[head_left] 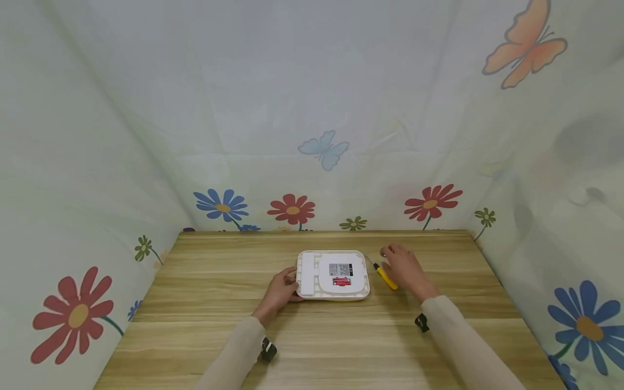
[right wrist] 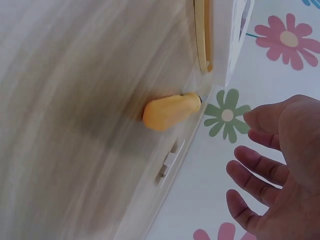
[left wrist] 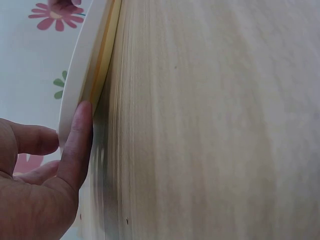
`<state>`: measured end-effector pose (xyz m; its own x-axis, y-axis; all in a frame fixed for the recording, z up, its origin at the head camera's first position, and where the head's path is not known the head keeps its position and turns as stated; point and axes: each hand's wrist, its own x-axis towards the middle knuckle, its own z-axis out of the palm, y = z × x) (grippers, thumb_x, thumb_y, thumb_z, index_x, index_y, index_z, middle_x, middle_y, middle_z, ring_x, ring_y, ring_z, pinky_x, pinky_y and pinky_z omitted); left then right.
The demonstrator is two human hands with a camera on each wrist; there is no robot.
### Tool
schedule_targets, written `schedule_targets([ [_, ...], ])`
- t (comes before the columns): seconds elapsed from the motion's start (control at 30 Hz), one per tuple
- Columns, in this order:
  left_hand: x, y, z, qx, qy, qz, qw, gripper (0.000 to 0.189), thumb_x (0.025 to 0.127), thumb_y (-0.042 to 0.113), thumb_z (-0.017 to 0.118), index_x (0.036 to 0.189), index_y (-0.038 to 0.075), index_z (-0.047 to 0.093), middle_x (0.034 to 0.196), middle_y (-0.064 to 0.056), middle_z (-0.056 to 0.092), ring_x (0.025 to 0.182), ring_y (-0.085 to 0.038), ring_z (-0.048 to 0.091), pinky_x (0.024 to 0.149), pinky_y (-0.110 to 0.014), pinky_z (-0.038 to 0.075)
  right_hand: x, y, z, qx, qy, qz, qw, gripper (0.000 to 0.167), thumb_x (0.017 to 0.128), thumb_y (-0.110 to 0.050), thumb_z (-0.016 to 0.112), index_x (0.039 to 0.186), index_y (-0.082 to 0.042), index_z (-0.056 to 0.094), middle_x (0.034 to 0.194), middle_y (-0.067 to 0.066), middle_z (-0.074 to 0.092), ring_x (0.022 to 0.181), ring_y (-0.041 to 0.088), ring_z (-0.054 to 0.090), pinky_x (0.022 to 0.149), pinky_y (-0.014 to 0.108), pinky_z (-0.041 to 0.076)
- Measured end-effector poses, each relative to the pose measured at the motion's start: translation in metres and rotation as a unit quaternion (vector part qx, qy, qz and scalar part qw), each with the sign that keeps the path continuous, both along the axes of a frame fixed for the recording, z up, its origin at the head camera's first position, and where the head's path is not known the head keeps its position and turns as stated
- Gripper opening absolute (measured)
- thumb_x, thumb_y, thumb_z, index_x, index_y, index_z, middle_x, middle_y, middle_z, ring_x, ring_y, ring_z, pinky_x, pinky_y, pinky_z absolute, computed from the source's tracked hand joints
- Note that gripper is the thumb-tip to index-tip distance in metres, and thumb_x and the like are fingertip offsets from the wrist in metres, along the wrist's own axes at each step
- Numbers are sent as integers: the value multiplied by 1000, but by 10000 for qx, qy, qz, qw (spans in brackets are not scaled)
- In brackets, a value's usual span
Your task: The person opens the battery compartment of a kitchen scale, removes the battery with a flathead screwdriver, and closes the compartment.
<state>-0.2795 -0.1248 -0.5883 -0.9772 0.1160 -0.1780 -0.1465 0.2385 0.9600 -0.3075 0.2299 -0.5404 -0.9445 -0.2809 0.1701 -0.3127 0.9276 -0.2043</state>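
Note:
A white battery-powered device [head_left: 312, 275], rounded and rectangular, lies on the table with its label and two red batteries [head_left: 342, 281] facing up. Its lower side shows yellow in the left wrist view. My left hand [head_left: 281, 291] pinches the device's left edge between thumb and fingers. To the right of the device lies a yellow-handled screwdriver [head_left: 386, 276], its tip towards the back. Just past it hovers my right hand [head_left: 404, 268], fingers loosely bent and nothing in them. A small white piece [right wrist: 168, 164] rests on the table beyond the screwdriver handle in the right wrist view.
The wood-grain table [head_left: 209, 303] meets a pale curtain [head_left: 253, 97] printed with flowers and butterflies at the back and both sides. A dark strap piece [head_left: 268, 350] hangs at the left wrist, another [head_left: 421, 323] at the right.

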Motion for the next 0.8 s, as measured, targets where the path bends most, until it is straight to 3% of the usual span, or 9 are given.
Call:
schedule_targets([
  [0.3,1,1,1,-3,-24,18,10000,55,95,-3,52,148,3,40,118,-29,54,72,-20,68,65,-36,65,9,-7,-5,-75,-210,-187,9996,31,93,-21,67,121,-9,62,119,14,61,114,36,54,97,58,48],
  [0.6,2,0,1,0,-4,35,10000,54,95,-3,52,147,3,41,120,-30,53,74,-22,69,66,-38,65,12,-9,-15,-118,26,-150,9998,30,90,-20,69,116,-7,62,114,14,63,105,34,59,84,56,53],
  [0.8,1,0,0,-26,49,2,10000,54,95,-3,51,147,2,41,120,-31,53,74,-22,69,65,-36,65,12,-10,-23,-174,-353,-425,9983,34,92,-23,67,120,-5,60,118,16,62,104,34,59,85,56,54],
])
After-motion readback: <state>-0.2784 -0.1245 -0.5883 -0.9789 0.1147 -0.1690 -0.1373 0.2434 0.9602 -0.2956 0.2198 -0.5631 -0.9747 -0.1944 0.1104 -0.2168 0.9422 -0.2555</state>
